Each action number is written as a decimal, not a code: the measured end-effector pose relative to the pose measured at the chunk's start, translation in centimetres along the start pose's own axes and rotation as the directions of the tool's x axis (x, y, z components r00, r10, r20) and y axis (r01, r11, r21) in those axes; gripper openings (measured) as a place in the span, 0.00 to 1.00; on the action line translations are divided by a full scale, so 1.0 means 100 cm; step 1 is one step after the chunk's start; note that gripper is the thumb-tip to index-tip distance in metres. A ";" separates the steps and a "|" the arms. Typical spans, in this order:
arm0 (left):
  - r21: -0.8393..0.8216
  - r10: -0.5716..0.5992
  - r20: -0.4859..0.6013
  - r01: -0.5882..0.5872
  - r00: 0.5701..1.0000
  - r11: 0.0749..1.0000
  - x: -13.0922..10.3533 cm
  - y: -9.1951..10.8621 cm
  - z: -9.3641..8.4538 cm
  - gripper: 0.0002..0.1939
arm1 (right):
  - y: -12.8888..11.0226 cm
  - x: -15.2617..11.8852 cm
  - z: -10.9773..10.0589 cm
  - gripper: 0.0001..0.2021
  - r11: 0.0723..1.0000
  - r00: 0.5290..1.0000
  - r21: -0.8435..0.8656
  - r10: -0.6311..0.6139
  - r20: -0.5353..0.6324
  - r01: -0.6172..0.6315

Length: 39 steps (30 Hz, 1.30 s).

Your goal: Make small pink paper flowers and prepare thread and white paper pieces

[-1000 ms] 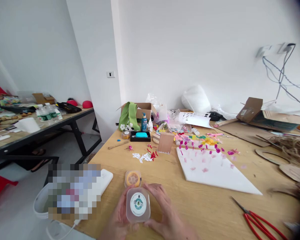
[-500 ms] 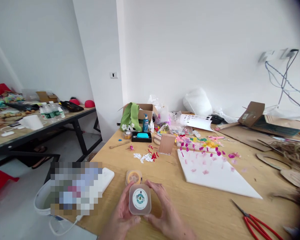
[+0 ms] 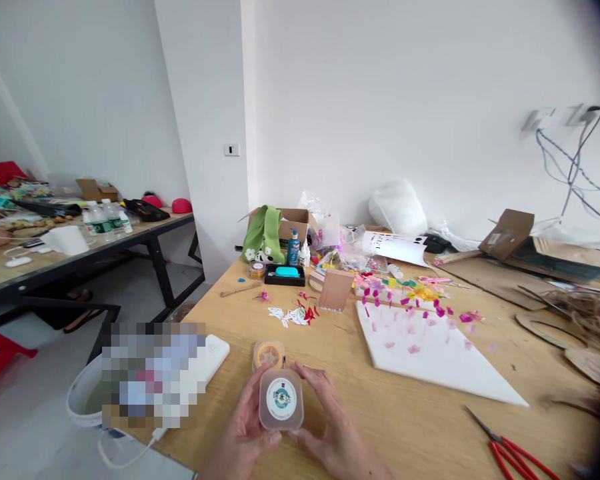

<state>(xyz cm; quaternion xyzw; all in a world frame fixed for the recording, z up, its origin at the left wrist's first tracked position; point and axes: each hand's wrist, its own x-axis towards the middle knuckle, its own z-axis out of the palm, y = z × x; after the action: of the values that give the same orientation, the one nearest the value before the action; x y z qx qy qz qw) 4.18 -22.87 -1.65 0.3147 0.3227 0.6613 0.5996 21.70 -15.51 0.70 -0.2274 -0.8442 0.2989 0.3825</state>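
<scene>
Low at the middle of the head view is a small clear plastic box (image 3: 281,401) with rounded corners and a round white-and-teal label facing me. My left hand (image 3: 247,417) grips its left side, thumb under the lower edge. Curled around the right side, my right hand (image 3: 330,423) has its thumb at the lower right corner and its fingertips near the upper one. Just beyond stands a second clear case with a yellow-orange ring inside, a tape-like roll (image 3: 269,356). What the held box contains is hidden by its label.
Red-handled scissors (image 3: 510,450) lie at the lower right. A white foam board (image 3: 430,367) bears pink petals. White and red pieces (image 3: 293,315) lie beyond the cases, near a small wooden board (image 3: 335,291). At left are a white power bank (image 3: 217,353) and a bucket (image 3: 83,400).
The view has shifted slightly, so the scene sits a little differently in the frame. Both hands stay around the box, with hardly any movement.
</scene>
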 end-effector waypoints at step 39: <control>-0.009 0.010 0.022 -0.009 1.000 1.000 -0.001 0.003 0.005 0.42 | 0.006 -0.002 0.003 0.42 1.000 1.000 -0.006 -0.018 0.005 0.018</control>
<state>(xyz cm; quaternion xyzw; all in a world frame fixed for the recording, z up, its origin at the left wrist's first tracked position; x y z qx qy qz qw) 4.39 -23.00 -1.11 0.3207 0.3116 0.6621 0.6013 21.67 -15.29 -0.03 -0.2202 -0.8479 0.2937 0.3824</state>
